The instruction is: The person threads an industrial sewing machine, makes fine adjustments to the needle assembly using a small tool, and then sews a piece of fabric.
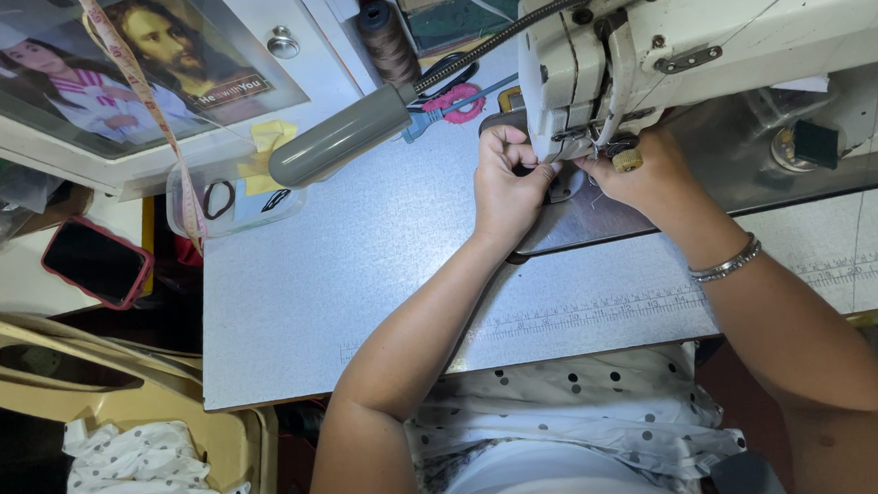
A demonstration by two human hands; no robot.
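Both hands meet at the needle of the white sewing machine [708, 32] near the metal table's [360, 271] far edge, the left hand [504, 188] pinched narrow just left of it, the right hand [640, 171] curled at the presser foot, contents unclear.

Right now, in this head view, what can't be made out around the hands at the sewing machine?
- Needle and presser foot: hidden behind the left hand, the right hand and the sewing machine head.
- Thread between the fingertips: too thin to tell whether either hand pinches it.
- Sewing machine: cut off by the top and right edges.
- Dotted fabric on the lap: partly under the metal table edge.
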